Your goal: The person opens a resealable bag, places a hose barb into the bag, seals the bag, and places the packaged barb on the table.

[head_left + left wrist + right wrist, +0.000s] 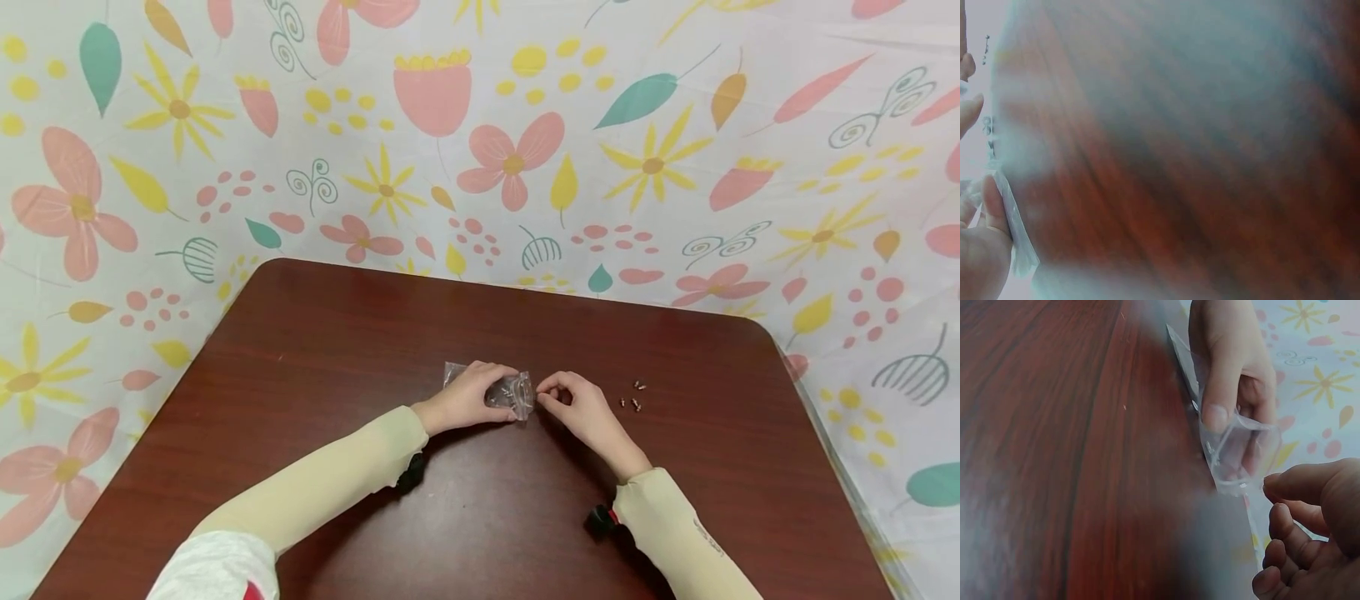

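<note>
Sleeves [322, 479] end in a left hand [461, 400] gripping a bag [520, 395] and curled right hand [581, 406] (grip unclear), tiny pieces [636, 405] at three o'clock, cloth [480, 208] at twelve.

No readable word or number; only one faint line of print in sight.
On the pale yellow-green, tube-shaped cloth sleeve [667, 525] round the right forearm, in the head view: a short row of tiny dark lettering [708, 538]. Runs lengthwise near the sleeve's outer edge, slanting down toward the lower right, between the cuff and the bottom border of the view. Looks like letters set in a single line, but comes out too small and blurred to spell.
</note>
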A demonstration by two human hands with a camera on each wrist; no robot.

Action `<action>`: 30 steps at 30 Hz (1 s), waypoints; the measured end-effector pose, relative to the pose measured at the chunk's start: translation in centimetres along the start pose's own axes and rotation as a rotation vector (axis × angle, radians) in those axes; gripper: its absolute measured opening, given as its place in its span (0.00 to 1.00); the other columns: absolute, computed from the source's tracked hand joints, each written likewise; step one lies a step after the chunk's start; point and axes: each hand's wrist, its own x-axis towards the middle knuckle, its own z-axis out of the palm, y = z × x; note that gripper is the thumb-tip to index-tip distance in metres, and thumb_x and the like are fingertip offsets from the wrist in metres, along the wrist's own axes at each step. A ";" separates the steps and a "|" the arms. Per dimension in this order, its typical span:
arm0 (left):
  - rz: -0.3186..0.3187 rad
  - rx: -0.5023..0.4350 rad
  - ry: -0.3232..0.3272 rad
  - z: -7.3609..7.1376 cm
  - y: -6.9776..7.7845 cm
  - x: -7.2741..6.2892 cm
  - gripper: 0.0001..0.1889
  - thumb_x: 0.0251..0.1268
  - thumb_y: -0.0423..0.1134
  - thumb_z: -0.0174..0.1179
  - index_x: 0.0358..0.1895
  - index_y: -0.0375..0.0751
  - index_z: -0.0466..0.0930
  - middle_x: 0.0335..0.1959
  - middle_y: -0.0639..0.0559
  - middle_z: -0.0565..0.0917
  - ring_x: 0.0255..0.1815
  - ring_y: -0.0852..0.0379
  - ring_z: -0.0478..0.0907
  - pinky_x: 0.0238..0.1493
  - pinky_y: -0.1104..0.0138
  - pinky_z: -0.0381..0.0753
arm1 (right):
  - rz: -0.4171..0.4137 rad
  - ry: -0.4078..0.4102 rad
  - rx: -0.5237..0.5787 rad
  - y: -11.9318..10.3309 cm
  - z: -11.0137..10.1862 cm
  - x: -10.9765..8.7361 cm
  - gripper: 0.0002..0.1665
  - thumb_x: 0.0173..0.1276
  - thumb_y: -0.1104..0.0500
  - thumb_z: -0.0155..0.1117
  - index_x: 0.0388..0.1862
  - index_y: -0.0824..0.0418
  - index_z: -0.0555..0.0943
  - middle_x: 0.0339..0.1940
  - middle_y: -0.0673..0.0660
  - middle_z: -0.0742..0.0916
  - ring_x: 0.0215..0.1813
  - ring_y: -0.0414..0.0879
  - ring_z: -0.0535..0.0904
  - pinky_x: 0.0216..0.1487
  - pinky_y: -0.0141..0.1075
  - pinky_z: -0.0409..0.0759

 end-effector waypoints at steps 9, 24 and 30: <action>-0.013 0.013 -0.008 0.1 -0.3 -0.2 0.35 0.65 0.49 0.73 0.73 0.43 0.73 0.67 0.45 0.80 0.65 0.46 0.73 0.67 0.55 0.74 | -0.003 0.070 -0.028 1.1 -1.8 -1.4 0.04 0.71 0.63 0.71 0.43 0.58 0.86 0.34 0.50 0.81 0.33 0.43 0.74 0.33 0.34 0.73; -0.023 0.007 -0.019 0.1 0.0 -0.2 0.35 0.66 0.48 0.73 0.74 0.43 0.72 0.69 0.45 0.78 0.66 0.46 0.73 0.67 0.55 0.73 | 0.021 0.167 -0.077 3.2 -5.5 -3.8 0.05 0.73 0.63 0.69 0.46 0.60 0.86 0.36 0.50 0.82 0.36 0.43 0.74 0.36 0.31 0.72; -0.025 -0.001 -0.017 0.1 0.0 -0.1 0.35 0.66 0.48 0.73 0.74 0.43 0.72 0.69 0.45 0.78 0.66 0.46 0.73 0.67 0.55 0.73 | 0.045 0.190 -0.102 4.3 -6.6 -4.7 0.05 0.73 0.63 0.69 0.45 0.59 0.86 0.36 0.51 0.82 0.35 0.42 0.74 0.34 0.29 0.72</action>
